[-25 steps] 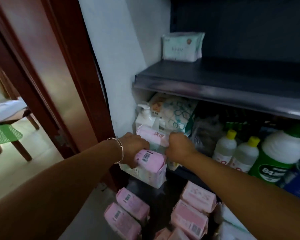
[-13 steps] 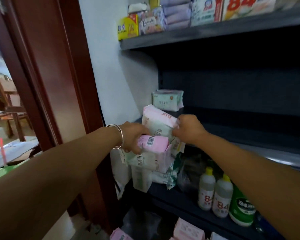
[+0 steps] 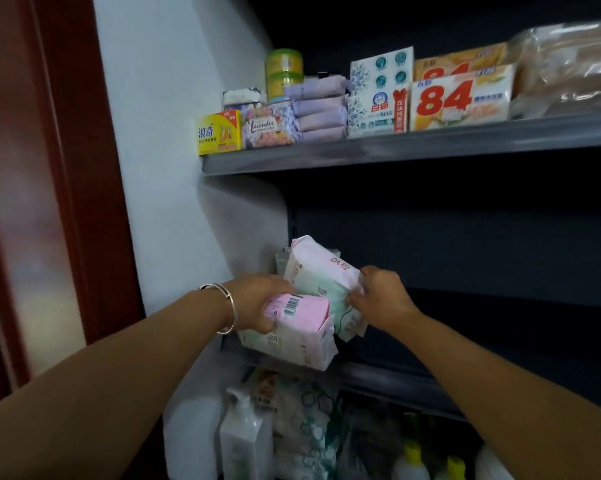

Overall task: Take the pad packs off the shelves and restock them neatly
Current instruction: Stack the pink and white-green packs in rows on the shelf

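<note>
My left hand (image 3: 257, 303) grips a pink pad pack (image 3: 299, 327) with a barcode on its top, at the left front edge of the dark middle shelf (image 3: 396, 375). My right hand (image 3: 378, 299) holds a second pink-and-green pad pack (image 3: 318, 271), tilted up above the first and against the left end of the shelf. A pale green pack is mostly hidden behind the tilted one. A bracelet circles my left wrist.
The upper shelf (image 3: 396, 147) carries a yellow soap box (image 3: 219, 135), a lavender pack, stacked purple packs (image 3: 319, 112) and "84" boxes (image 3: 461, 98). Below stand a white pump bottle (image 3: 245, 441), a patterned bag and yellow-capped bottles (image 3: 411, 459). A white wall and red door frame lie left.
Both hands have lifted the two pad packs from the lower shelf level up to the middle shelf. The view has tilted upward, bringing the upper shelf into sight.
</note>
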